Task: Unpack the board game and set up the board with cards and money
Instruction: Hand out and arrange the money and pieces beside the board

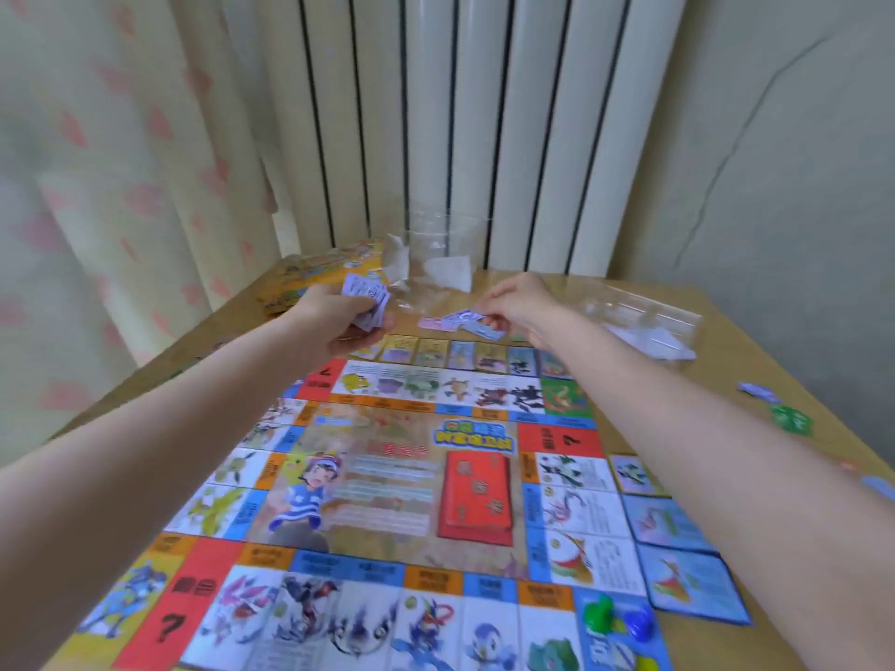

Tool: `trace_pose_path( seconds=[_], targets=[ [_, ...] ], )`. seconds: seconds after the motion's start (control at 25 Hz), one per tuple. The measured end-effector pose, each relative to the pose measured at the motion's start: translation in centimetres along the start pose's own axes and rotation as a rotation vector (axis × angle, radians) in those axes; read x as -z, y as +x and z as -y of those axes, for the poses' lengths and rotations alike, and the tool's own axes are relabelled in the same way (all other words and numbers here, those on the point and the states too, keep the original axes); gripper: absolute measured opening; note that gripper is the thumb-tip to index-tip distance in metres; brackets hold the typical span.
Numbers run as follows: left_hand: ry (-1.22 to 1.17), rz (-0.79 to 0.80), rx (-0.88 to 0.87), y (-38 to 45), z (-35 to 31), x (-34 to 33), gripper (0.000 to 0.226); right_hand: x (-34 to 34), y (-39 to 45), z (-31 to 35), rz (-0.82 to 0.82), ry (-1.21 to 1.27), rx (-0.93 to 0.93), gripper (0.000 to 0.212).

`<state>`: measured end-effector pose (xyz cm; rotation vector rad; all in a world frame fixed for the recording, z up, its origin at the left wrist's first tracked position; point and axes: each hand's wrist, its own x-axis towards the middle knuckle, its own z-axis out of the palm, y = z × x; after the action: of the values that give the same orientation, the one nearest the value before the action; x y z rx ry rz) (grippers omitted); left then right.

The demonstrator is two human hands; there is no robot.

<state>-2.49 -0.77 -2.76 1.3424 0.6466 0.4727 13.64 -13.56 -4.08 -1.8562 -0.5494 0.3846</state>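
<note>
Head view: the left hand (339, 326) clutches a wad of purple paper money (366, 297) beyond the board (387, 477); just right, the right hand (516, 302) pinches one bill (465, 316) over the far table (726, 360). Print is blurred.

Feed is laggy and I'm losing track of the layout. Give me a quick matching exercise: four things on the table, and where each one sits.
Things:
1. red card stack
2. green and blue pawns
3. yellow game box
4. wad of purple play money

Places:
A. far left corner of the table
B. gripped in the left hand
C. centre area of the board
D. near right corner square of the board

Pairs: 1-C, 2-D, 3-A, 4-B
</note>
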Motion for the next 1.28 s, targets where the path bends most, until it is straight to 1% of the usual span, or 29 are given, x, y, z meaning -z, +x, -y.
trace_pose_path(
  seconds=[0.04,0.08,0.12,0.16,0.2,0.28,0.36,0.52,0.6,0.68,0.72,0.76,0.8,0.84,0.88,0.92,1.0,1.08,1.12,1.2,1.28],
  targets=[
    [0.018,-0.023,0.011,0.8,0.0,1.7,0.009,-1.9,1.2,0.0,0.008,0.031,-0.041,0.008],
    [0.025,-0.038,0.015,1.4,0.0,3.0,0.011,-3.7,2.2,0.0,0.011,0.081,-0.077,0.007],
    [0.032,-0.046,0.015,2.0,0.0,4.0,0.012,-5.3,3.0,-0.2,0.015,0.142,-0.114,0.017],
    [0.043,-0.046,0.015,2.5,0.0,4.8,0.013,-7.1,4.2,-0.3,0.013,0.192,-0.143,0.02],
    [0.061,-0.045,0.02,2.9,0.1,5.4,0.014,-8.6,5.5,-0.6,-0.024,0.201,-0.158,0.019],
    [0.093,-0.057,0.039,3.8,0.4,6.6,0.015,-11.5,8.2,-0.8,-0.124,0.033,-0.174,0.015],
    [0.104,-0.062,0.054,4.5,0.9,7.6,0.015,-13.6,10.1,-1.8,-0.196,-0.24,-0.127,0.013],
    [0.139,-0.012,0.064,5.3,1.6,8.7,0.022,-14.9,9.6,-2.7,-0.212,-0.606,0.047,0.015],
    [0.152,0.006,0.075,5.1,1.8,8.7,0.025,-14.4,8.6,-2.3,-0.209,-0.666,0.084,0.019],
    [0.159,0.006,0.075,4.7,1.6,8.6,0.025,-13.7,7.2,-0.6,-0.196,-0.606,0.128,0.019],
    [0.152,-0.001,0.067,4.5,1.3,8.6,0.025,-13.4,6.3,0.6,-0.151,-0.539,0.155,0.021],
    [0.132,-0.017,0.059,4.2,0.9,8.7,0.023,-13.1,5.2,1.9,-0.055,-0.426,0.178,0.024],
    [0.108,-0.039,0.052,3.9,0.5,8.8,0.02,-12.9,3.7,3.4,0.1,-0.262,0.174,0.028],
    [0.093,-0.057,0.045,3.4,0.0,9.0,0.015,-12.9,2.1,4.9,0.279,-0.096,0.146,0.026],
    [0.092,-0.065,0.041,2.7,-0.4,9.3,0.011,-13.0,0.7,6.0,0.415,0.008,0.135,0.021],
    [0.099,-0.063,0.037,2.0,-0.8,9.7,0.009,-13.4,-0.1,6.8,0.488,0.054,0.143,0.013],
    [0.094,-0.054,0.026,0.6,-1.5,10.9,0.008,-14.6,-1.4,7.9,0.514,0.09,0.183,0.005],
    [0.086,-0.082,0.007,-0.9,-2.0,12.5,0.005,-16.4,-2.5,8.6,0.509,0.104,0.201,0.009],
    [0.095,-0.12,-0.008,-1.5,-2.1,13.3,0.004,-17.2,-2.8,8.9,0.507,0.101,0.201,0.011],
    [0.106,-0.216,-0.046,-2.4,-2.1,15.3,0.012,-18.7,-3.6,9.3,0.504,0.071,0.197,0.012],
    [0.124,-0.274,-0.081,-3.1,-1.9,17.7,0.015,-20.4,-4.4,9.5,0.534,0.041,0.18,0.012]
  ],
)
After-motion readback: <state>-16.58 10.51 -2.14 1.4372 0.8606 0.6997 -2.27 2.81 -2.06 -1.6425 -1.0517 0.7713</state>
